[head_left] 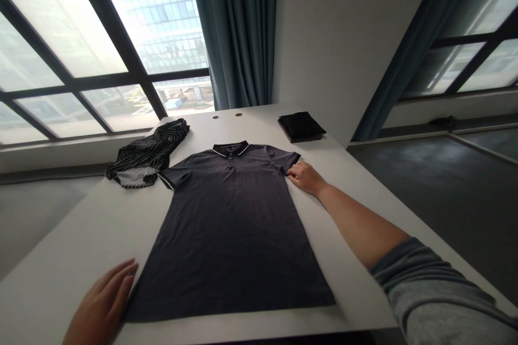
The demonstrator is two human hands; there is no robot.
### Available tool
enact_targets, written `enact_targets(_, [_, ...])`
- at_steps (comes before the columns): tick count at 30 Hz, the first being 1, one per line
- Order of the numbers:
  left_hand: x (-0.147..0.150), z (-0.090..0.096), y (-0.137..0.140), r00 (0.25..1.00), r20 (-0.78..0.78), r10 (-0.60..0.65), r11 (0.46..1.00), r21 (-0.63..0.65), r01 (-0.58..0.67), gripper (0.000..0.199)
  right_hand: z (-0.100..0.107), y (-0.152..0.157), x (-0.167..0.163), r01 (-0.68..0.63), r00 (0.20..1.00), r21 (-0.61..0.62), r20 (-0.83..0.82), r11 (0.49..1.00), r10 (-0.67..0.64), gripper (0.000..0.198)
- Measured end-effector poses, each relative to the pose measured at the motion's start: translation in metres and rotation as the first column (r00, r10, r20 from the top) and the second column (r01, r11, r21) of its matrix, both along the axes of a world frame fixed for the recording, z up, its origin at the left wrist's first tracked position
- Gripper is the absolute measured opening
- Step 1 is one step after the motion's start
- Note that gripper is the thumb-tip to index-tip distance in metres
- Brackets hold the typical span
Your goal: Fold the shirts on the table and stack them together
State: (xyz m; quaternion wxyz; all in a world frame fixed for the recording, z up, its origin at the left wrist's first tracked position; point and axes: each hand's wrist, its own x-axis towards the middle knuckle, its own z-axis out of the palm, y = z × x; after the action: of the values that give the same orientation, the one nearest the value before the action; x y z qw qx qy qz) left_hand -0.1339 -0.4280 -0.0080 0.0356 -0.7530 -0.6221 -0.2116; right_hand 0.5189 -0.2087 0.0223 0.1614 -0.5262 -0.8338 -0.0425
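A dark grey polo shirt [238, 232] lies spread flat, front side up, with its black, white-edged collar toward the far end of the table. My right hand [306, 177] is closed on the edge of the shirt's right-side sleeve, fingertips pinching the cuff. At the lower left, my left hand [106, 296] rests with fingers stretched out beside the shirt's bottom left corner. Its fingertips are at the side edge of the cloth; whether they press on it I cannot tell.
A crumpled black-and-white striped garment [148, 153] lies at the table's far left, close to the left sleeve. Folded dark cloth [301, 126] sits at the far right of the white table [81, 232]. Beyond are a blue curtain [243, 32] and windows.
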Motion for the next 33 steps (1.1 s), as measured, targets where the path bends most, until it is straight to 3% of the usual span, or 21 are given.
enact_targets(5, [-0.001, -0.003, 0.0, 1.0, 0.002, 0.004, 1.0, -0.001, -0.004, 0.045, 0.0, -0.001, -0.001, -0.032, 0.998, 0.03, -0.044, 0.999, 0.033, 0.022])
enact_targets(13, [0.003, 0.0, 0.001, 1.0, 0.006, 0.021, 1.0, 0.016, -0.021, 0.046, -0.006, 0.004, 0.0, 0.035, 0.99, 0.076, -0.138, 0.997, -0.024, 0.023])
enact_targets(18, [0.005, 0.004, 0.0, 1.0, 0.017, 0.025, 1.0, -0.001, -0.025, 0.047, -0.014, 0.013, -0.001, 0.021, 0.969, 0.038, -0.247, 0.999, -0.011, 0.037])
enact_targets(24, [0.019, 0.018, 0.009, 0.997, 0.017, 0.069, 0.997, 0.022, -0.069, 0.044, -0.014, 0.019, 0.0, 0.064, 0.977, 0.06, -0.205, 0.996, -0.05, 0.033])
enact_targets(27, [0.066, 0.035, 0.029, 0.997, 0.015, 0.074, 0.995, 0.072, -0.075, 0.043, -0.011, 0.019, 0.001, 0.09, 0.98, 0.061, -0.181, 0.994, -0.078, 0.032])
enact_targets(29, [0.12, 0.051, 0.048, 0.995, 0.053, -0.086, 0.996, -0.001, 0.086, 0.04, -0.01, 0.018, 0.001, 0.086, 0.981, 0.05, -0.177, 0.995, -0.076, 0.033])
enact_targets(31, [0.189, 0.067, 0.07, 0.95, 0.08, -0.302, 0.941, -0.135, 0.31, 0.036, -0.009, 0.018, 0.0, 0.077, 0.981, 0.05, -0.184, 0.996, -0.067, 0.033])
enact_targets(33, [0.264, 0.083, 0.094, 0.888, 0.046, -0.458, 0.854, -0.253, 0.454, 0.034, -0.009, 0.018, 0.0, 0.072, 0.979, 0.062, -0.197, 0.995, -0.059, 0.034])
